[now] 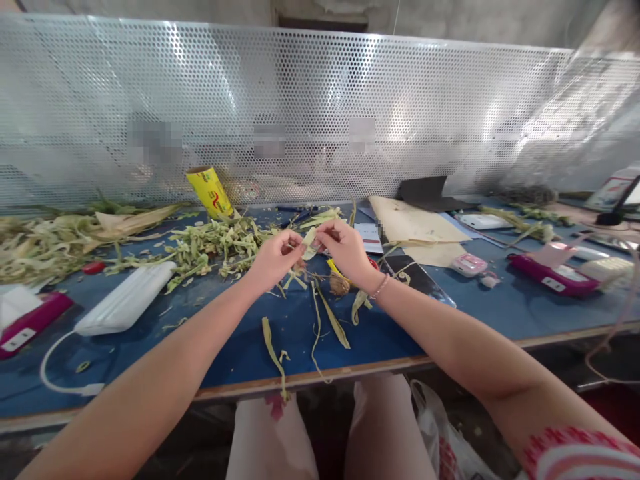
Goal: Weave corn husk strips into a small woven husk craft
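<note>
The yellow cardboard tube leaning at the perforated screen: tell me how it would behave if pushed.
The yellow cardboard tube already tilts, resting against the perforated metal screen, so a nudge would probably topple it. Being round, it would likely roll across the blue table. It looks hollow, so probably light.

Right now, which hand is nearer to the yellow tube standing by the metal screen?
The left hand. It is just right of and in front of the yellow tube; the right hand is further right, beyond the left one.
</note>
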A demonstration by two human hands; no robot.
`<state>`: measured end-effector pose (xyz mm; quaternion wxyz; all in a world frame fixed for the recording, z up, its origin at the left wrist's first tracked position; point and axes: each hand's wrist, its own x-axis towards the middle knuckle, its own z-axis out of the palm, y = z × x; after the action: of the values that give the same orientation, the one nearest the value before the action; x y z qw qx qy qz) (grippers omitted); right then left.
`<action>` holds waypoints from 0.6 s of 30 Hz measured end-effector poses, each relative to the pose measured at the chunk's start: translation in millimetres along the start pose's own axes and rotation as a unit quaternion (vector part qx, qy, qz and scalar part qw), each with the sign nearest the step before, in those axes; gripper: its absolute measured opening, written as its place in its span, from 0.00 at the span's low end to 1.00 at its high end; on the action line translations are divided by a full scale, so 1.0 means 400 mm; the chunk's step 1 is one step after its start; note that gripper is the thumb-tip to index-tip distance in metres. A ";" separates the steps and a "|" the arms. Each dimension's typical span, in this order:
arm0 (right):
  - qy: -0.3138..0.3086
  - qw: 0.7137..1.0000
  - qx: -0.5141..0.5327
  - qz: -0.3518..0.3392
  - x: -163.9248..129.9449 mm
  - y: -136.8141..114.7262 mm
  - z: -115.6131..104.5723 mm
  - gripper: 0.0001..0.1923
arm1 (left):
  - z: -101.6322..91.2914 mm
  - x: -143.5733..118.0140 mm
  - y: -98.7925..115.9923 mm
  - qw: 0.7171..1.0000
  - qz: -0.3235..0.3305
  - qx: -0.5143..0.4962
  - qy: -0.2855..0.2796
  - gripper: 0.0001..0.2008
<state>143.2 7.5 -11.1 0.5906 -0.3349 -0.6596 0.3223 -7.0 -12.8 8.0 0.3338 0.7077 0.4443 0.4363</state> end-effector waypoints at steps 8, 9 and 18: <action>0.044 0.996 -0.072 0.002 0.056 0.056 -0.057 0.02 | -0.071 0.045 -0.046 0.968 0.024 0.117 0.219 0.07; 0.021 0.990 -0.138 -0.020 0.059 0.066 -0.062 0.03 | -0.078 0.052 -0.058 0.962 0.017 0.124 0.244 0.07; -0.184 0.908 -0.375 -0.027 0.039 0.086 -0.057 0.18 | -0.145 0.100 -0.176 0.916 -0.055 0.150 0.369 0.08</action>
<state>166.8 40.6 -28.2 0.2981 -0.4488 -0.8375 0.0914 -74.8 55.7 -16.6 0.0596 0.5127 0.6346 0.5751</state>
